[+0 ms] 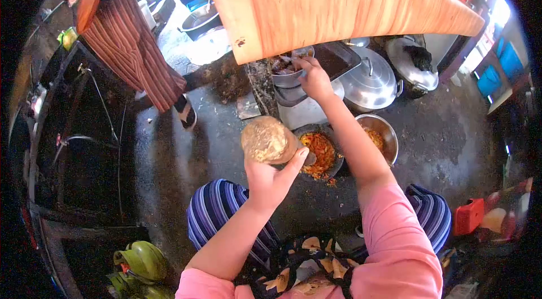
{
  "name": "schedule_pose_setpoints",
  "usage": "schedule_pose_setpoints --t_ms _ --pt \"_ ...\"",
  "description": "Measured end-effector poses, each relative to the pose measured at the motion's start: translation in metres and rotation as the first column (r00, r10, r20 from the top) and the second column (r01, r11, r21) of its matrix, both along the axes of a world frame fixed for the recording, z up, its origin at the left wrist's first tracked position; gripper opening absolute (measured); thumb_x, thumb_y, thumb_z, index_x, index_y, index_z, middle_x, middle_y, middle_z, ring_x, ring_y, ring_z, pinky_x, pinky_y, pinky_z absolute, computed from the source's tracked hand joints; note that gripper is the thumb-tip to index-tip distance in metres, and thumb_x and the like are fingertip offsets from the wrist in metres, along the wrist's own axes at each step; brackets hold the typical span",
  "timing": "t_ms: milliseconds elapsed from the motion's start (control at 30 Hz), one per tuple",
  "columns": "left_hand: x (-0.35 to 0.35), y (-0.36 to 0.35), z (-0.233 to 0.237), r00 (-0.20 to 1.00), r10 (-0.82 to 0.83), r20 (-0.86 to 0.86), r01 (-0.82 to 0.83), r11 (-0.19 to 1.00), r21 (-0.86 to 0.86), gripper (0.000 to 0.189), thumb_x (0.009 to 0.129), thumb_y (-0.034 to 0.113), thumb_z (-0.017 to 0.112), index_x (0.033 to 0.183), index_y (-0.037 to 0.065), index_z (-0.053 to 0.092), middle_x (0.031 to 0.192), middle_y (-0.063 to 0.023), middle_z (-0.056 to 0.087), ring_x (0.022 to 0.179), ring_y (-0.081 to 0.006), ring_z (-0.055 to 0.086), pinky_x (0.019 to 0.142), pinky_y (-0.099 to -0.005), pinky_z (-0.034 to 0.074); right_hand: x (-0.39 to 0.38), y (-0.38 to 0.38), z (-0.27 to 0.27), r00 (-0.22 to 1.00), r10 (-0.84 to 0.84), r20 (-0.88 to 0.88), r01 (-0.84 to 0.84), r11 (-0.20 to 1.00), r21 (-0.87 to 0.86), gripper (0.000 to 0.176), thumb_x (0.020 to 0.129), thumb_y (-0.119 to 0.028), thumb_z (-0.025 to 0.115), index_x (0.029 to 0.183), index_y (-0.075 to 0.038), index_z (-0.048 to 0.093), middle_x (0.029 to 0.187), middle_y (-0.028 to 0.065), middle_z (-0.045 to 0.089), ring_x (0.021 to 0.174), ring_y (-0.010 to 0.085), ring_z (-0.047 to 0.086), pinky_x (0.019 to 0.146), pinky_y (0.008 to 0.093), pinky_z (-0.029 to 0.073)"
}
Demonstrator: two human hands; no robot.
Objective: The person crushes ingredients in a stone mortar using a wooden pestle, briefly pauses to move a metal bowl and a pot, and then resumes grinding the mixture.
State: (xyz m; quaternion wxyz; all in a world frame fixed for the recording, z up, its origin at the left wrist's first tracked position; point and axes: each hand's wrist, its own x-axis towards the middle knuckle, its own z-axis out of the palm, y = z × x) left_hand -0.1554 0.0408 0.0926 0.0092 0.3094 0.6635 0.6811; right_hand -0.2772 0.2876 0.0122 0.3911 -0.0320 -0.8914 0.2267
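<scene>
My left hand (265, 181) is wrapped around a pestle (266, 140), its broad round end tilted up towards me and smeared with pale yellow paste. Just right of it on the floor stands a dark stone mortar (339, 162), filled with a coarse orange-red mash (320, 151). Stretched forward, my right hand (314, 77) is over a metal pan (287, 80) holding brownish pieces (284, 65). Its fingers are bent together at the pan; what they pinch is too small to make out.
A metal bowl (390, 136) of orange mash stands right of the mortar. Lidded pots (370, 81) sit beyond, under a wood-patterned tabletop (339, 5). At the left stands a person in a brown striped skirt (127, 39). Green coconuts (145, 260) lie at lower left, a red box (468, 216) at right.
</scene>
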Motion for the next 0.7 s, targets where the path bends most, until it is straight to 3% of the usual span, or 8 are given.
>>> schedule_pose_setpoints --t_ms 67,133,200,333,367,533,600,700 --pt "-0.003 0.002 -0.001 0.999 0.04 -0.01 -0.039 0.999 0.018 0.044 0.069 0.005 0.07 0.106 -0.001 0.047 0.098 -0.0078 0.054 0.086 -0.0145 0.053 0.079 -0.0287 0.043 0.021 -0.007 0.015 0.999 -0.033 0.023 0.036 0.994 -0.104 0.047 0.062 0.004 0.058 0.107 -0.009 0.056 0.105 0.0133 0.054 0.089 0.0292 0.056 0.077 0.0324 0.047" --pt "-0.006 0.0 -0.001 0.944 0.203 -0.261 -0.242 0.962 -0.127 0.047 0.066 0.02 0.074 0.1 -0.002 0.05 0.098 -0.0154 0.052 0.09 -0.0307 0.051 0.082 -0.0388 0.039 0.056 -0.012 0.035 0.984 0.006 0.181 0.02 0.99 -0.139 0.052 0.06 0.006 0.055 0.11 -0.008 0.054 0.111 0.0106 0.053 0.089 0.0251 0.057 0.078 0.0295 0.046" --pt "-0.005 0.002 0.002 0.938 0.234 -0.254 -0.272 0.954 -0.127 0.053 0.064 0.027 0.075 0.101 -0.002 0.049 0.099 -0.0177 0.049 0.094 -0.0362 0.046 0.085 -0.0427 0.035 0.099 -0.024 0.051 0.898 0.405 0.175 -0.247 0.791 -0.56 0.057 0.058 0.006 0.056 0.113 -0.006 0.052 0.11 0.007 0.054 0.091 0.0208 0.056 0.079 0.0282 0.045" --pt "0.003 0.01 0.003 0.861 0.255 -0.44 -0.311 0.948 -0.06 0.058 0.065 0.028 0.073 0.105 -0.003 0.045 0.097 -0.0195 0.048 0.091 -0.0377 0.046 0.081 -0.0429 0.037 0.167 -0.058 0.037 0.65 0.695 0.307 -0.399 0.656 -0.641 0.069 0.057 0.004 0.064 0.122 -0.005 0.044 0.117 0.0087 0.052 0.11 0.0205 0.046 0.092 0.0332 0.038" --pt "0.008 0.012 0.004 0.862 0.237 -0.449 -0.293 0.954 -0.06 0.059 0.065 0.026 0.072 0.107 -0.004 0.043 0.1 -0.0207 0.047 0.093 -0.0383 0.046 0.083 -0.0433 0.036 0.174 -0.077 0.027 0.656 0.746 0.114 -0.409 0.478 -0.777 0.066 0.058 -0.003 0.07 0.119 -0.003 0.045 0.117 0.0091 0.051 0.111 0.0189 0.045 0.094 0.0325 0.036" --pt "0.062 0.013 0.029 0.86 0.165 -0.483 -0.198 0.98 -0.017 0.054 0.067 0.007 0.067 0.113 -0.002 0.04 0.102 -0.0183 0.047 0.091 -0.032 0.049 0.077 -0.0398 0.043 0.166 -0.103 -0.05 0.972 0.21 0.102 -0.041 0.585 -0.81 0.033 0.062 -0.013 0.074 0.09 -0.002 0.06 0.084 0.0019 0.064 0.073 0.0169 0.061 0.068 0.029 0.049" --pt "0.092 -0.002 0.076 0.813 -0.18 -0.554 0.055 0.971 -0.234 0.039 0.069 0.013 0.064 0.101 -0.002 0.047 0.096 -0.0186 0.049 0.087 -0.0306 0.051 0.077 -0.043 0.043 0.163 -0.091 -0.075 0.994 0.03 0.104 0.054 0.698 -0.714 0.039 0.063 -0.017 0.075 0.094 -0.004 0.056 0.09 0.0048 0.058 0.081 0.0175 0.054 0.074 0.0318 0.045" --pt "0.126 -0.007 0.104 0.387 -0.788 -0.478 0.496 0.615 -0.613 0.028 0.072 0.021 0.059 0.088 -0.001 0.051 0.09 -0.0183 0.051 0.076 -0.0296 0.053 0.078 -0.0436 0.043 0.173 -0.09 -0.084 0.948 -0.315 0.047 0.299 0.826 -0.478 0.034 0.062 -0.011 0.076 0.086 -0.006 0.053 0.087 0.0057 0.054 0.08 0.018 0.047 0.073 0.0338 0.042"
